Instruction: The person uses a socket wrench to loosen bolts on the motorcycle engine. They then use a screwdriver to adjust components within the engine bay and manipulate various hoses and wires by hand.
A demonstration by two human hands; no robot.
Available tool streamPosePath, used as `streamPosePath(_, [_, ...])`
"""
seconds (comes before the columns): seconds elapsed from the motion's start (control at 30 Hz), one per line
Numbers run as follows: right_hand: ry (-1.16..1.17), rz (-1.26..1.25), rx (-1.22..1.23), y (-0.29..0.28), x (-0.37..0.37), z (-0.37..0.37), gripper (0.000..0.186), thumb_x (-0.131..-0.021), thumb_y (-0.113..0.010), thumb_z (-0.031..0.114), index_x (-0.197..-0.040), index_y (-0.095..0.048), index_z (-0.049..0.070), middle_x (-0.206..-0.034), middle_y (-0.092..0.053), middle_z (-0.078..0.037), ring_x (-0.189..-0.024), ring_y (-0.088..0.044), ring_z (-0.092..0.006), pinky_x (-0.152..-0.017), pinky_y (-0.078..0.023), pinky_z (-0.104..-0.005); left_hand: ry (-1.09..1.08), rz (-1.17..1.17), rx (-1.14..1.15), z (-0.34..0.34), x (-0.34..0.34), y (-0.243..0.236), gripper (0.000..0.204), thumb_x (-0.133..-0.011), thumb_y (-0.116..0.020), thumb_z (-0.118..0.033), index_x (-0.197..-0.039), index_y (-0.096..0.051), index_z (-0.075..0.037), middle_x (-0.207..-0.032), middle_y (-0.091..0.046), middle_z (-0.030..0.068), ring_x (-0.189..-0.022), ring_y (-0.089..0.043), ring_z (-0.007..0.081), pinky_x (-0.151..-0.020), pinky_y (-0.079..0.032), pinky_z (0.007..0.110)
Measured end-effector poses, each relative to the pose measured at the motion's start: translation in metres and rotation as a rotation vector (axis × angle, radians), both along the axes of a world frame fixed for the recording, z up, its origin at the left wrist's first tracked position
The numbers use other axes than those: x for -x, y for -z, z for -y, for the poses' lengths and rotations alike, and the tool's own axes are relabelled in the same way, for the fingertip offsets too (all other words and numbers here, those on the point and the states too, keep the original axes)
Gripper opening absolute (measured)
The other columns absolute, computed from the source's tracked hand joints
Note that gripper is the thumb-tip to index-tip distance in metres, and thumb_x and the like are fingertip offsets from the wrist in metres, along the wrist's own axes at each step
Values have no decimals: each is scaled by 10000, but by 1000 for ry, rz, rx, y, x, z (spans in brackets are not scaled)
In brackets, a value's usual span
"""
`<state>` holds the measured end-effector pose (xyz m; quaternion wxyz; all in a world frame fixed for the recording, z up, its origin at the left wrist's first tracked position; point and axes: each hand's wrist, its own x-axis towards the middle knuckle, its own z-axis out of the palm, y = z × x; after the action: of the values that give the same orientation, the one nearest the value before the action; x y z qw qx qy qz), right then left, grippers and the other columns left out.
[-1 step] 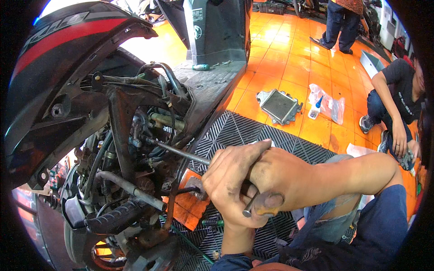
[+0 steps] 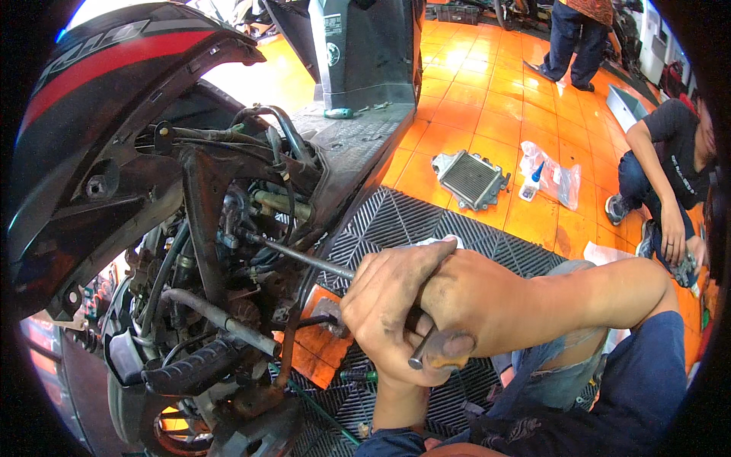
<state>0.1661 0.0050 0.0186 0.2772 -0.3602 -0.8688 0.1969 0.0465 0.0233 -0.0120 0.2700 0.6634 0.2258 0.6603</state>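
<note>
Grey metal, a long-shafted tool [image 2: 304,257] slants into the exposed framework of the scooter [image 2: 199,228]. Just right of the scooter, the left hand [image 2: 384,312] is closed round the tool, and the right hand [image 2: 476,297], also curled tight, grips it alongside; overlapping fingers hide part of the hold. Around them, beside the scooter, lies a black ribbed mat [image 2: 378,221]. Farther right of the scooter, a radiator [image 2: 468,181] and a clear plastic bag [image 2: 565,186] rest on orange tiles [image 2: 495,84]; farthest from it, a person [image 2: 674,145] squats.
</note>
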Motion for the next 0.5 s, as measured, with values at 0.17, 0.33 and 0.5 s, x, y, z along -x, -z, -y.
streamPosePath(0.17, [-101, 310, -270, -12, -1, 0, 144, -679, -648, 187, -636, -598, 59, -604, -600, -116, -564, -624, -283, -497, -494, -395, -135, -2, -216, -1, 4, 13, 503, -821, -592, -436, -943, -682, 44, -845, -699, 173, -768, -679, 286, -720, -490, 366])
streamPosePath(0.33, [-170, 291, -377, -13, -3, -7, 138, -669, -646, 184, -627, -587, 68, -585, -585, -94, -538, -613, -255, -460, -479, -368, -179, -47, -393, -12, 5, 22, 531, -786, -599, -377, -1060, -610, 77, -895, -695, 220, -783, -670, 303, -731, -492, 384])
streamPosePath(0.5, [-56, 172, -255, 4, -1, -3, 142, -658, -649, 178, -610, -593, 57, -580, -575, -111, -537, -611, -280, -460, -478, -378, -124, -64, -225, -4, 3, 15, 617, -843, -494, -555, -931, -690, 24, -833, -699, 165, -760, -672, 267, -709, -481, 344])
